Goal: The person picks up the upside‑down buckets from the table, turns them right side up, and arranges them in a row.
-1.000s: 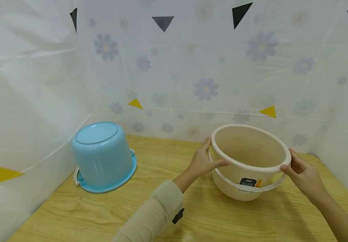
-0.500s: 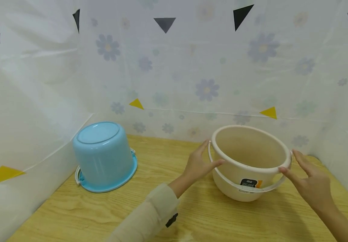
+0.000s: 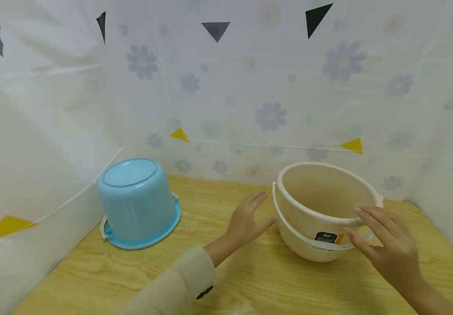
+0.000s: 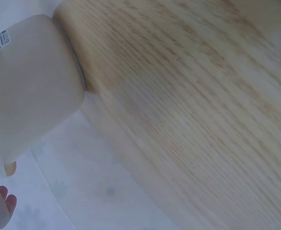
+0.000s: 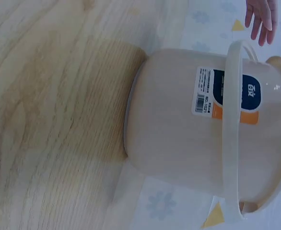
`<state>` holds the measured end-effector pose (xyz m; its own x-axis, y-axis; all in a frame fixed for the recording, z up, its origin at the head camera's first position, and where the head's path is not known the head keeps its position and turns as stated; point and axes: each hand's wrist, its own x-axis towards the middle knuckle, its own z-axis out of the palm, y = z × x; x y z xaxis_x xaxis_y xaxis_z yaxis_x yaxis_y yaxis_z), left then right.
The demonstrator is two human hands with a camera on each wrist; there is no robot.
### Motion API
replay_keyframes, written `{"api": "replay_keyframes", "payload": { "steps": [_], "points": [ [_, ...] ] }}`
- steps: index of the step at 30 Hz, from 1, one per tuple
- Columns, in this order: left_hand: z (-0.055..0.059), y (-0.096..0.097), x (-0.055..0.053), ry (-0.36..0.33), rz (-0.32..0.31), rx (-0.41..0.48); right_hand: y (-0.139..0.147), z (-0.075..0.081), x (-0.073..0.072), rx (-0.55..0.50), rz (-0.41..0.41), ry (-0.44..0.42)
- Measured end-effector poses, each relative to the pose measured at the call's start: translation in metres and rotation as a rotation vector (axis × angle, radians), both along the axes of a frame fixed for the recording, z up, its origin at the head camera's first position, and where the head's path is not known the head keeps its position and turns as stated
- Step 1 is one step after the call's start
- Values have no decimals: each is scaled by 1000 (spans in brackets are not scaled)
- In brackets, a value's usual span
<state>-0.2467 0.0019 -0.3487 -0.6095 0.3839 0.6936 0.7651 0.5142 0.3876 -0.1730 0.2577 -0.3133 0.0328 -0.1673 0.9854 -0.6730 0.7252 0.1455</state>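
A cream plastic bucket [image 3: 309, 234] with a dark label stands upright on the right of the table, its white handle [image 3: 289, 226] hanging down across the front. Left of it, my left hand [image 3: 246, 221] is off the bucket, fingers loosely extended; the right wrist view also catches this left hand [image 5: 262, 20]. My right hand [image 3: 389, 243] overlaps the bucket's near right rim in the head view, fingers relaxed and holding nothing. In the left wrist view the bucket's side [image 4: 37, 84] fills the upper left, with fingertips [image 4: 10, 200] below the rim.
A light blue bucket [image 3: 141, 205] stands upside down on the left of the wooden table [image 3: 210, 271], its handle at its base. White flower-printed sheeting [image 3: 226, 96] with yellow and black triangles encloses the table's back and sides.
Both hands have let go of the cream bucket's rim. The left has drawn back to the left and toward me; the right has shifted leftward in front of the rim. The bucket stays put.
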Motion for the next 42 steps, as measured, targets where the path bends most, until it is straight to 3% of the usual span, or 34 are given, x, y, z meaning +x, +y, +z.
{"api": "replay_keyframes", "payload": {
  "steps": [4, 7, 18, 27, 36, 42],
  "points": [
    [-4, -9, 4, 172, -3, -94, -16, -3, 4, 39, 39, 62],
    [-7, -15, 8, 253, -2, -136, -23, -9, 6, 67, 68, 67],
    [-23, -43, 16, 264, 53, -209, -44, -29, 12, 183, 156, -15],
    [-36, -70, 26, 219, 94, -259, -54, -49, 10, 300, 168, -148],
    [-46, -96, 36, 68, 170, -349, -68, -70, 4, 412, 198, -285],
    [-47, -111, 45, -61, 167, -397, -81, -82, 2, 496, 198, -425]
  ]
}}
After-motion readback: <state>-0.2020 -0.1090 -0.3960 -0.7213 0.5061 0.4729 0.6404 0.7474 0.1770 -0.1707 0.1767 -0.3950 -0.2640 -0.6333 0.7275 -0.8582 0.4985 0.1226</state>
